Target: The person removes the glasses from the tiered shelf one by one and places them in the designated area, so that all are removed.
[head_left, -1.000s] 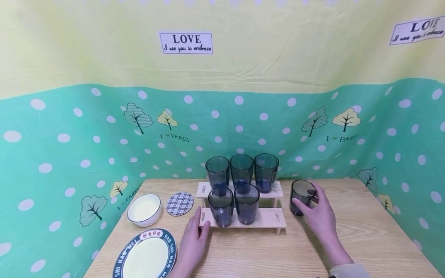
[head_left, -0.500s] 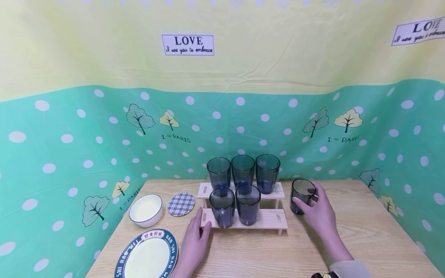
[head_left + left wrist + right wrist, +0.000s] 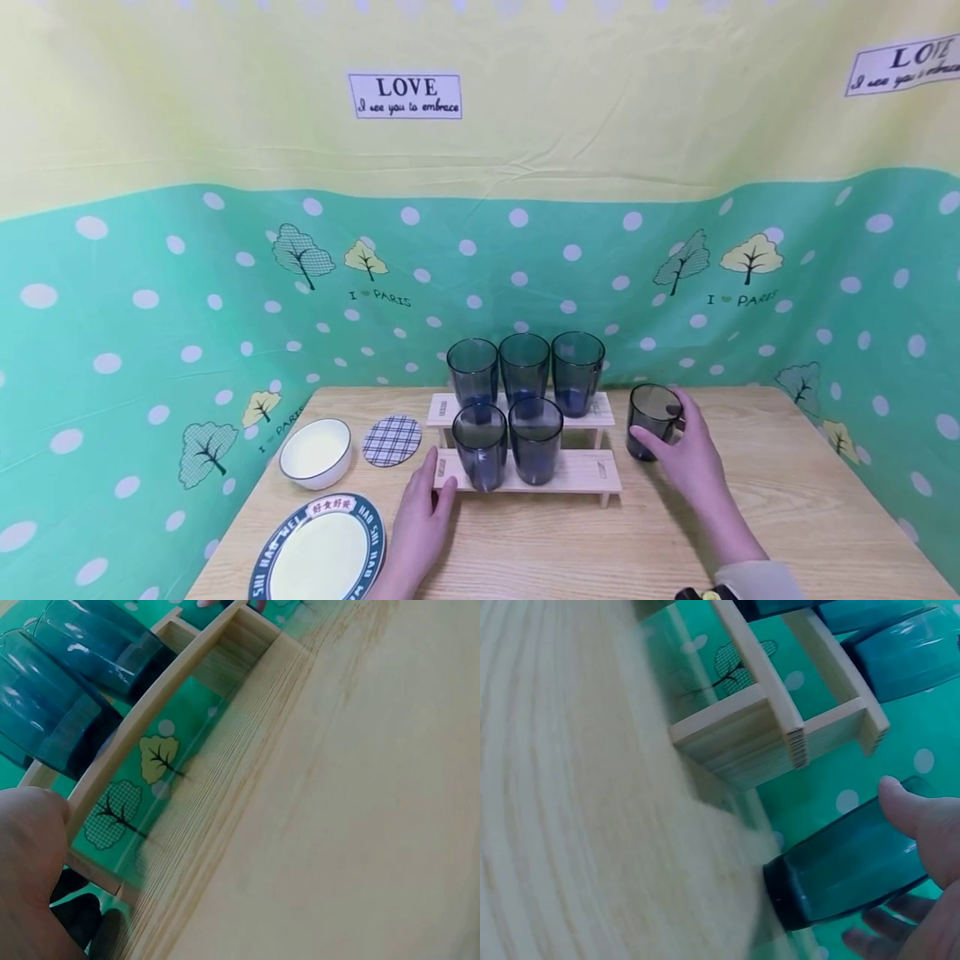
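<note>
My right hand [image 3: 692,458] grips a dark tinted glass mug [image 3: 648,425] to the right of the racks, thumb at its near side and fingers behind. The mug is upright; whether its base touches the table cannot be told. At the left end of the lower wooden rack [image 3: 577,472], my left hand [image 3: 420,517] holds the corner between thumb and fingers; the left wrist view shows the thumb beside the rack's edge [image 3: 154,705]. Two matching mugs [image 3: 534,442] stand on this rack, toward its left and middle. Behind, several more [image 3: 575,375] fill the taller rack [image 3: 437,408].
Left of the racks lie a round plaid coaster [image 3: 392,440], a white bowl [image 3: 315,479] with a dark rim, and a green-rimmed plate [image 3: 375,533]. A dotted green and yellow cloth [image 3: 517,217] hangs around the wooden table [image 3: 570,550].
</note>
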Motion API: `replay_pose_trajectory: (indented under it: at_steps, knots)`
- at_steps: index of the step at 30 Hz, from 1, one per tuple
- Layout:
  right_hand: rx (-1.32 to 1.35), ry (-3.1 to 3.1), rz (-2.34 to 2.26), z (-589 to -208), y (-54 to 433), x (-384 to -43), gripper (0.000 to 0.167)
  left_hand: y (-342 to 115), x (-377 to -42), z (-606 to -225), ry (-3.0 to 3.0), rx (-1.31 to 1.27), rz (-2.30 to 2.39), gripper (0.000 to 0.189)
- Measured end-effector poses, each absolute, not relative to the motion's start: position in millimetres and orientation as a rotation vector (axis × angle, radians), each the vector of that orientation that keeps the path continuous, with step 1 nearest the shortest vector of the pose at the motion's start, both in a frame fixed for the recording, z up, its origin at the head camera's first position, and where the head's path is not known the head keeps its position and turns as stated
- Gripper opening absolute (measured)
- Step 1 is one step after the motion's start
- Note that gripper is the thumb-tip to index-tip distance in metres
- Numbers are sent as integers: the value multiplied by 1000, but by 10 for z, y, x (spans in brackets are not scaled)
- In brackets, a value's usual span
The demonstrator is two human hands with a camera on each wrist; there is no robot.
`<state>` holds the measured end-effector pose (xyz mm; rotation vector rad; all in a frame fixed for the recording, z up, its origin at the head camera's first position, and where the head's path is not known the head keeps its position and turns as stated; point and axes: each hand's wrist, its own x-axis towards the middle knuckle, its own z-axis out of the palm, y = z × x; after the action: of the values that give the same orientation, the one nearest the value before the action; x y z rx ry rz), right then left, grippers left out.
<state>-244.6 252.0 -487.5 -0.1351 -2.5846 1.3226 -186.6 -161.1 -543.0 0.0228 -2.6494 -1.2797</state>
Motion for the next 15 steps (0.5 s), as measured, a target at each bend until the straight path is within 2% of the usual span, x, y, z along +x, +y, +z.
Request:
replay_pose_trajectory:
  at_steps: [6,15]
  knots:
    - [-124,-2581,1255,-4725,2540,-2387,122,-1610,-1870,-5429,-2638,11,-1281,71]
    - [-88,-2437,1231,-4425,2387,-2243,114,-1613,-1873,-5431,-2637,17,-1274,71]
